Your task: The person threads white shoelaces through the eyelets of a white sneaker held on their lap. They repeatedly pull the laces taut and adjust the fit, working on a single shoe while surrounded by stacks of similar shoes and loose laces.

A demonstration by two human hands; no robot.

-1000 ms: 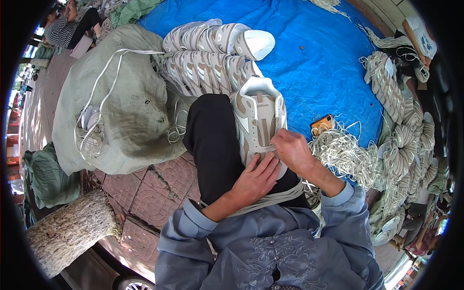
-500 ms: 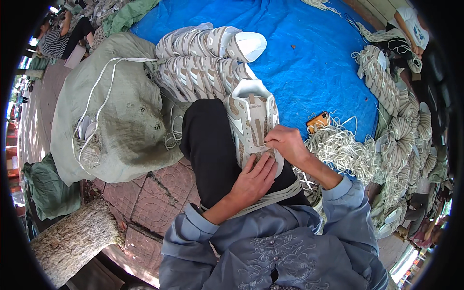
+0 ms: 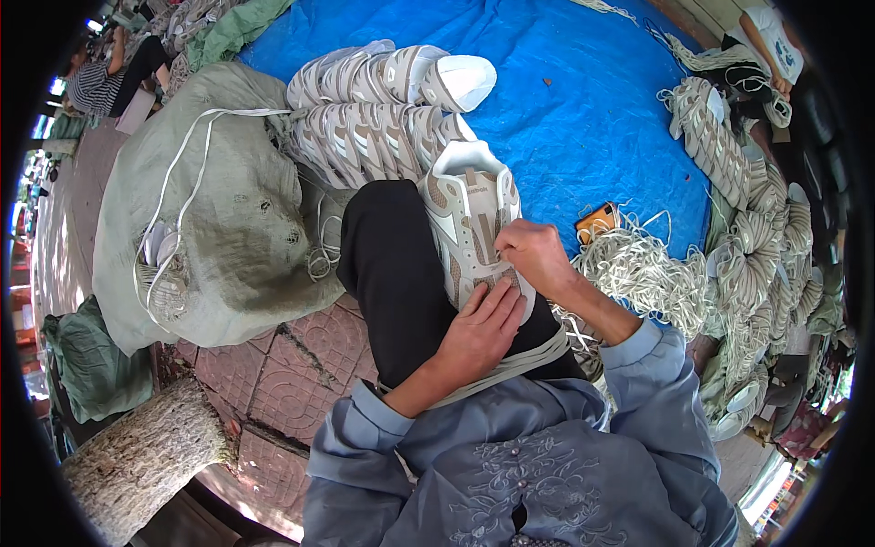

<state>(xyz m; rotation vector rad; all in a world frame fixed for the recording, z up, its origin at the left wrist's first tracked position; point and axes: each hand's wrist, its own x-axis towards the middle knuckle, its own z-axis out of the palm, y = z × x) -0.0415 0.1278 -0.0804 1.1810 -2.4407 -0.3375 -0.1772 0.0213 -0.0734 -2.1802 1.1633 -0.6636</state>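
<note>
1. pale cords (image 3: 519, 366) are draped across the lap, probably for easy reach.
2. shoe (image 3: 467, 239), grey and white, is rested on the thighs beside the left black-trousered knee (image 3: 387, 260); toe pointed to the body, heel away, so the eyelet end is brought close.
3. left hand (image 3: 477, 335) is laid over the toe, fingers extended, nearly together; shoe apparently steadied by it, not gripped around.
4. right hand (image 3: 540, 260) is held at the lowest eyelets, fingertips pinched narrow; whether a lace end is held cannot be told, too small. fine fingertip work is suggested.
5. lace pile (image 3: 643, 284), tangled, is placed just beyond the right forearm, likely for easy picking; orange object (image 3: 597, 221) is set against its far edge.
6. sack (image 3: 241, 196) is placed well to the left, white cord draped over it.
7. shoe rows (image 3: 360, 141) are nested on blue sheet (image 3: 592, 118), presumably to save room and avoid dirt.
8. person in striped top (image 3: 94, 88) is seen far left.
</note>
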